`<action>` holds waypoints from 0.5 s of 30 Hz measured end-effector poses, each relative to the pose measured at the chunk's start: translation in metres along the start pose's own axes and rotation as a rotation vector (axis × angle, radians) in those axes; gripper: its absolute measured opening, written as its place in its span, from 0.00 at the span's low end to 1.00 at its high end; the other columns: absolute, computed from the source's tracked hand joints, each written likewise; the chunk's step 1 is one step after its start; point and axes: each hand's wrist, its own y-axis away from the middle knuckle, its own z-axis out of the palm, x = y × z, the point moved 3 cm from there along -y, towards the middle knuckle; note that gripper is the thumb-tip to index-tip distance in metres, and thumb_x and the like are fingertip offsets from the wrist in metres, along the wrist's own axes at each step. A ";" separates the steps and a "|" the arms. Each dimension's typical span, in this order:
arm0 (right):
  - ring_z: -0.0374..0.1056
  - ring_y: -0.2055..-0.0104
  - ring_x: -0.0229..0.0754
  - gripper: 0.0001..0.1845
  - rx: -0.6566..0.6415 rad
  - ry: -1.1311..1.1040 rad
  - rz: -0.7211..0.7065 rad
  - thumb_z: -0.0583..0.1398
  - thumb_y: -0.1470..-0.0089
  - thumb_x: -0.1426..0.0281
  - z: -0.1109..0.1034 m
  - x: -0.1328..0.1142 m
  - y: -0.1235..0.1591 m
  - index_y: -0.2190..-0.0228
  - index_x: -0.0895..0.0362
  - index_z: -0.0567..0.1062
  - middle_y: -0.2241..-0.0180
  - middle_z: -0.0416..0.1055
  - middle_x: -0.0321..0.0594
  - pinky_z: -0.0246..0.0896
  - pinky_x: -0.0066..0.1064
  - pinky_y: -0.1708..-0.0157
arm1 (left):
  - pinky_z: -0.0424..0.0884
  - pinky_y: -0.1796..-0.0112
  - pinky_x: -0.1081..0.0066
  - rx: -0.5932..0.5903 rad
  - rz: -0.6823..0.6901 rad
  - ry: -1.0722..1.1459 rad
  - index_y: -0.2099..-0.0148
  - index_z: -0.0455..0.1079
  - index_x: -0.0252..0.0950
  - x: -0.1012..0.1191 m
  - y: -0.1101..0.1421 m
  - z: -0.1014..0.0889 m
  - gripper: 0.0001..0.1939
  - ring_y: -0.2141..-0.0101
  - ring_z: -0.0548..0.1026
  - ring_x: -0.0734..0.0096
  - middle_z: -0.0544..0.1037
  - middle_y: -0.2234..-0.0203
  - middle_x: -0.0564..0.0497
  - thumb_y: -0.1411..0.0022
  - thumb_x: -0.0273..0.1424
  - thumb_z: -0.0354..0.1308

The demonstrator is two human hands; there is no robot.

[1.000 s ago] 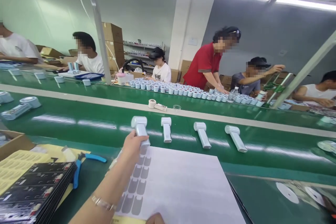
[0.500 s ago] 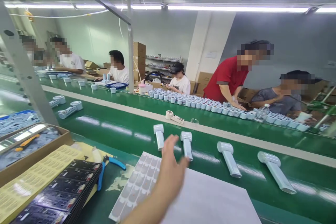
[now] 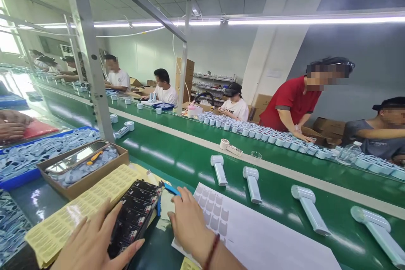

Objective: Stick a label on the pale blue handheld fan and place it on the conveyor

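Observation:
My left hand point(image 3: 95, 242) lies open at the bottom, its fingers spread over a stack of black label sheets point(image 3: 136, 209) and the yellow label sheets point(image 3: 91, 202) beneath. My right hand point(image 3: 189, 223), with a red cord at the wrist, rests open and empty on the left edge of a white backing sheet point(image 3: 268, 244). Its fingertips are close to the blue-handled pliers point(image 3: 171, 189). Several white handheld devices point(image 3: 219, 170) lie in a row on the green belt point(image 3: 177, 160) beyond the sheet.
A cardboard box point(image 3: 117, 161) of parts stands at left beside a blue tray point(image 3: 19, 177). A metal post point(image 3: 91, 71) rises behind the box. A tape roll point(image 3: 224, 144) and rows of small white cups point(image 3: 268, 137) sit farther back, with several people working across the line.
My left hand let go of a white device on the belt and drew back. The view swung left. Both hands now rest low by the black sheets and the white sheet.

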 end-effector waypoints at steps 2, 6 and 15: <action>0.58 0.31 0.66 0.24 -0.040 0.040 0.023 0.67 0.45 0.73 0.008 -0.010 -0.025 0.47 0.71 0.76 0.34 0.63 0.68 0.56 0.54 0.33 | 0.51 0.36 0.35 -0.056 0.034 -0.230 0.49 0.77 0.32 0.004 0.001 0.005 0.38 0.41 0.67 0.18 0.73 0.40 0.26 0.56 0.53 0.66; 0.60 0.32 0.70 0.33 -0.109 0.117 0.050 0.69 0.49 0.72 0.019 -0.020 -0.045 0.44 0.76 0.73 0.36 0.62 0.75 0.57 0.54 0.34 | 0.59 0.38 0.39 -0.133 0.062 -0.358 0.42 0.72 0.23 0.001 -0.003 0.010 0.45 0.40 0.69 0.27 0.72 0.40 0.22 0.50 0.55 0.58; 0.73 0.48 0.64 0.29 -0.193 0.301 0.126 0.71 0.55 0.75 0.023 -0.030 -0.055 0.50 0.74 0.77 0.49 0.73 0.70 0.71 0.50 0.48 | 0.66 0.39 0.42 0.056 -0.109 -0.052 0.33 0.62 0.41 -0.010 -0.001 -0.019 0.46 0.38 0.69 0.41 0.72 0.37 0.39 0.47 0.61 0.57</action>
